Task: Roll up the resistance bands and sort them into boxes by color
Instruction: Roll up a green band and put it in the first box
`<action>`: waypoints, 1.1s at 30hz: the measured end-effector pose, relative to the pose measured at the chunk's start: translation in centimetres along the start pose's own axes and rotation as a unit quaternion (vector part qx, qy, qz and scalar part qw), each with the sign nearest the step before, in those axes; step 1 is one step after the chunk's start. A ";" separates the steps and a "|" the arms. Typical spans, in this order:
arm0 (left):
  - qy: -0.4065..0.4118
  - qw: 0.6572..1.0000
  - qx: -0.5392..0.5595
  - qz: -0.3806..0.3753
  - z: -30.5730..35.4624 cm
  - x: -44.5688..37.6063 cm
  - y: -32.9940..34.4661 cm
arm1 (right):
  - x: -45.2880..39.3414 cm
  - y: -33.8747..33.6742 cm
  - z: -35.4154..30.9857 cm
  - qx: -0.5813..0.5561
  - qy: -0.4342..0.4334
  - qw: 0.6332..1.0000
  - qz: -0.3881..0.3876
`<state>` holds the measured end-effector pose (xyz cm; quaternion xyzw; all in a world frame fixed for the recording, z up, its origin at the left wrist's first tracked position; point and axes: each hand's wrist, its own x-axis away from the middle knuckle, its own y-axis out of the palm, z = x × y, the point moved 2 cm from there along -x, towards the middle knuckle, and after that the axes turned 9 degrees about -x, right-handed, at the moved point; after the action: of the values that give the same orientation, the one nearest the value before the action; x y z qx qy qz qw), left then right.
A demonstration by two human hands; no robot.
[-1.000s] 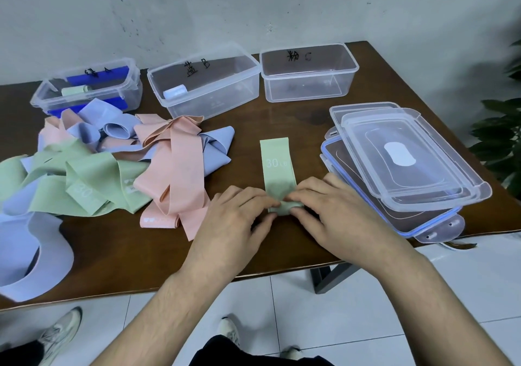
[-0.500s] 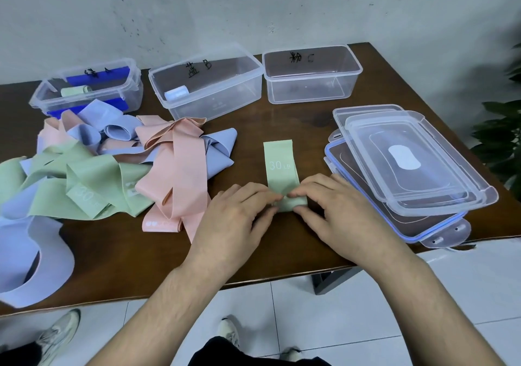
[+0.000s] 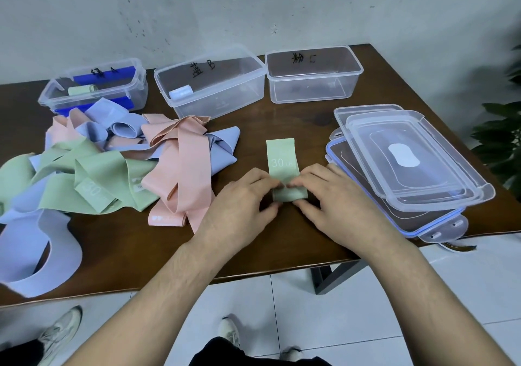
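Right, both hands are on the green band (image 3: 282,159), which lies flat on the brown table (image 3: 282,120) just beside the stack of clear lids (image 3: 406,165), on its left. The left hand (image 3: 239,205) and right hand (image 3: 335,199) meet at the band's near end, where the strip is bunched into a small roll; the fingertips (image 3: 277,186) of both hands curl over the top of that roll and pinch it, thumbs tucked at its near edge. Beyond the fingers the unrolled part runs away from the person, its "30" print showing (the smaller letters after it are too blurred to read). Well left of the lids sits the loose pile of bands (image 3: 118,168), pink, blue and green tangled together. Behind the lids, along the wall, stand three open boxes: box C (image 3: 314,94) nearest them, box B (image 3: 214,103) with a pale blue roll (image 3: 181,92) inside, and box A (image 3: 93,100) farthest, holding a green roll (image 3: 81,89).
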<state>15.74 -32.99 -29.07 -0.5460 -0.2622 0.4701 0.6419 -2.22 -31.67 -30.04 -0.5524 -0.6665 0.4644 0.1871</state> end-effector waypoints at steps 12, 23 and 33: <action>0.012 1.000 0.013 -0.023 1.0 3.8 -0.2 | 4.0 -0.5 -1.6 0.035 -0.037 0.999 -0.014; -0.008 0.998 0.056 -0.010 1.5 4.6 0.1 | 3.0 -0.4 -1.2 0.027 -0.019 0.999 -0.034; -0.047 0.994 0.087 -0.039 0.6 3.2 0.4 | 3.2 -0.2 -1.4 0.013 -0.017 1.000 -0.022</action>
<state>16.45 -29.87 -29.87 -0.4548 -0.2719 0.4908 0.6916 -2.30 -28.19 -30.09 -0.5270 -0.6758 0.4779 0.1928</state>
